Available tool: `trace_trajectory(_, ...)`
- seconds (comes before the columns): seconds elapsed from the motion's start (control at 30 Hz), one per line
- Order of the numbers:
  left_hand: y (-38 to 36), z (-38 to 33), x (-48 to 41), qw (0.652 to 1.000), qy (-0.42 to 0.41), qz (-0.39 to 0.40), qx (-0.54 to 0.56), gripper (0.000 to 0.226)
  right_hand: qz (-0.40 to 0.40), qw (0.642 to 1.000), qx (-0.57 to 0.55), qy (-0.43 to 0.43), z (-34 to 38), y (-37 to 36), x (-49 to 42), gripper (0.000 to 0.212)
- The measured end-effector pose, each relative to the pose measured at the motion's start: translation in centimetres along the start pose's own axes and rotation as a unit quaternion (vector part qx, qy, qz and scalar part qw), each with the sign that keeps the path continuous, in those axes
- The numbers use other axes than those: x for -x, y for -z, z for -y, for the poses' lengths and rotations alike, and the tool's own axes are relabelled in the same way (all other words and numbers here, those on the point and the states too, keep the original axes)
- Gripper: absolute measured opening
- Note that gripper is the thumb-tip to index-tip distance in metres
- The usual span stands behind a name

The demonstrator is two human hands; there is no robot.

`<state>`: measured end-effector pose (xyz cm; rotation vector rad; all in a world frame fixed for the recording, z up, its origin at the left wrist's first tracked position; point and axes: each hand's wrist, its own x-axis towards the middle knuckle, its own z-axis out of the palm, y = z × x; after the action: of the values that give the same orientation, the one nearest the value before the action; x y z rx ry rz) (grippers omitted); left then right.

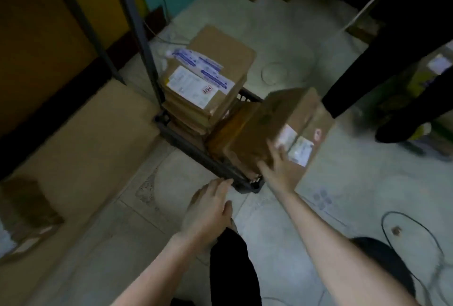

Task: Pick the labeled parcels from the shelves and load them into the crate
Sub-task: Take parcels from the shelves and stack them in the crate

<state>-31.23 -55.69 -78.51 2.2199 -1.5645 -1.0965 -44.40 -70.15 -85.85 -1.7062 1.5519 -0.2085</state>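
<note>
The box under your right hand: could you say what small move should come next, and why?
Probably slide the box into the crate beside the stack. It looks tilted and overhangs the crate's rim, with only the right hand flat against it; the left hand is free.

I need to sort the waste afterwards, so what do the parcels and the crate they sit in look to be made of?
Parcels: brown cardboard by the look, matte, with folded edges and creased faces; white paper labels are stuck on.
Crate: probably moulded plastic, dark grey or black with a dull finish and a slotted wall, though the blur leaves metal possible.
</note>
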Motion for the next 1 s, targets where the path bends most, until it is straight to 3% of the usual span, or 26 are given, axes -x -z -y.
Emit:
trace_trajectory(0.07,-1.5,-0.9,-1.7,0.999,-0.002,-0.019,0.040,0.049,0.054,0.993,0.016,0.101,1.1,-2.3,0.3,0.061)
trace_trajectory(0.13,-1.2,-1.5,-3.9,0.994,0.006,-0.082,0.076,0.049,0.083,0.989,-0.004,0.118,2.7,-3.2,-0.1,0.063)
trace_trajectory(0.2,0.1,-1.8,-7.1,0.984,0.008,-0.147,0.100,0.049,0.130,0.980,-0.121,0.091,4.3,-3.1,-1.1,0.061)
trace_trajectory(0.27,1.1,-1.9,-10.8,0.986,0.000,-0.140,0.090,0.047,0.156,0.966,-0.199,0.054,5.1,-2.2,-2.5,0.054)
trace_trajectory(0.33,1.2,-1.5,-13.6,0.995,-0.009,-0.095,-0.042,0.044,0.158,0.951,-0.266,0.013,4.8,-0.4,-3.7,0.046)
trace_trajectory(0.43,1.1,-0.5,-15.4,0.969,-0.039,-0.091,-0.225,0.045,0.081,0.923,-0.375,-0.035,2.4,2.7,-6.1,0.036)
trace_trajectory(0.57,0.4,0.7,-15.8,0.952,-0.051,-0.106,-0.282,0.050,-0.107,0.939,-0.325,-0.041,-0.8,3.7,-8.9,0.025)
trace_trajectory(0.63,0.3,1.4,-16.0,0.951,-0.029,-0.115,-0.284,0.052,-0.156,0.924,-0.329,-0.120,-2.3,2.4,-10.5,0.018)
trace_trajectory(0.67,0.4,1.8,-16.1,0.952,-0.020,-0.122,-0.280,0.053,-0.138,0.909,-0.352,-0.175,-3.0,1.6,-11.3,0.016)
trace_trajectory(0.8,0.2,3.1,-16.6,0.938,-0.061,-0.174,-0.293,0.055,0.077,0.831,-0.444,-0.325,-5.1,-1.4,-12.6,0.023)
trace_trajectory(1.0,-0.7,4.1,-17.1,0.928,-0.096,-0.224,-0.281,0.055,0.088,0.752,-0.563,-0.333,-5.2,-5.7,-14.4,0.066)
